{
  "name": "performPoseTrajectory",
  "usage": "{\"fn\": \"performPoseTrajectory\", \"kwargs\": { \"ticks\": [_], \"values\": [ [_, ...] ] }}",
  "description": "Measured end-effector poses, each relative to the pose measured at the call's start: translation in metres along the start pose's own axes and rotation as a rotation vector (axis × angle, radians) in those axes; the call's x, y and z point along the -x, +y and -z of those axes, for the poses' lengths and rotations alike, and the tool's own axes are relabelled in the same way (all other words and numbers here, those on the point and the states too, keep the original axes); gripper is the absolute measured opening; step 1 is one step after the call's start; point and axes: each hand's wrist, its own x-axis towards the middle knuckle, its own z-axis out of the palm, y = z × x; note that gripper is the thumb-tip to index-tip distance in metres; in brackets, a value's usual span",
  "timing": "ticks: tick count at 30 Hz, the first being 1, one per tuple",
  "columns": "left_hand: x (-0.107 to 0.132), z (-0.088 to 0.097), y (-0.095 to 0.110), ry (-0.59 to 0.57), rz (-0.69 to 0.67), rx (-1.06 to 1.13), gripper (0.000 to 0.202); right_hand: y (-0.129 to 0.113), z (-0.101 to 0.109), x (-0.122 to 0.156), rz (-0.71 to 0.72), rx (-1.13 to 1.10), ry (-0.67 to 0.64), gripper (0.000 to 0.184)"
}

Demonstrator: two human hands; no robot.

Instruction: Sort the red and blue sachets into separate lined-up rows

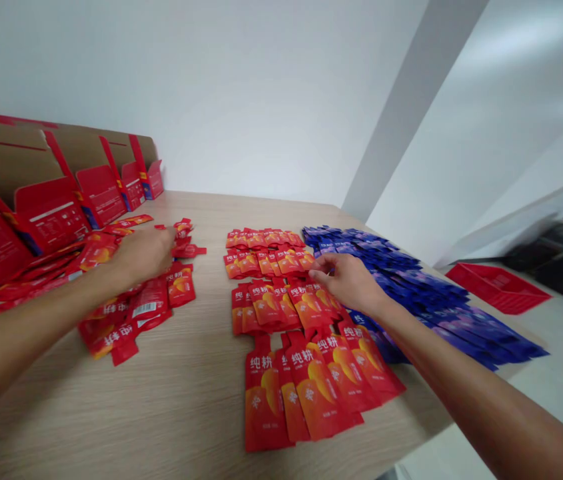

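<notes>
My left hand [147, 253] is over a loose pile of red pouches [148, 300] on the left of the table. Its fingers are curled downward and closed. Their tips are mostly hidden, so what they hold does not show. At the right end of the second row of red-orange pouches [281, 261], my right hand [348, 279] has thumb and forefinger pinched at the edge of a pouch. Nearer to me are two more overlapping rows: a middle row [268, 307] and a front row of larger-looking pouches [318, 387]. A short row [266, 238] lies farthest back.
Overlapping rows of dark blue pouches [411, 287] lie along the table's right side, beside my right forearm. Open red cartons [51, 213] stand behind the left pile. A white wall [261, 100] borders the far edge. A red crate [498, 287] sits beyond the right edge.
</notes>
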Motion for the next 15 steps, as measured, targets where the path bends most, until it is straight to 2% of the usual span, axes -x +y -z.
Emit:
{"fn": "performPoseTrajectory", "kwargs": {
  "ticks": [1, 2, 3, 5, 7, 10, 13, 15],
  "values": [
    [0.003, 0.011, 0.012, 0.06, 0.062, 0.05, 0.022, -0.004, 0.0, 0.005, 0.006, -0.04, -0.013, 0.017],
    [0.007, 0.021, 0.028, 0.125, 0.138, 0.203, 0.023, -0.01, -0.002, 0.01, 0.017, -0.08, -0.039, 0.024],
    [0.013, 0.028, 0.048, 0.143, 0.218, 0.456, 0.026, -0.018, -0.005, 0.016, 0.029, -0.134, -0.08, 0.033],
    [0.028, 0.034, 0.094, 0.114, 0.313, 1.074, 0.038, -0.036, -0.014, 0.028, 0.053, -0.287, -0.21, 0.047],
    [0.043, 0.03, 0.139, 0.017, 0.357, 1.423, 0.044, -0.052, -0.026, 0.04, 0.046, -0.484, -0.337, 0.052],
    [0.063, 0.019, 0.185, -0.029, 0.37, 1.635, 0.044, -0.064, -0.045, 0.054, -0.026, -0.742, -0.365, 0.054],
    [0.075, 0.013, 0.202, -0.04, 0.411, 1.724, 0.041, -0.062, -0.053, 0.063, -0.08, -0.867, -0.301, 0.058],
    [0.079, 0.014, 0.206, -0.059, 0.451, 1.741, 0.032, -0.057, -0.047, 0.067, -0.104, -0.884, -0.264, 0.056]
  ]
}}
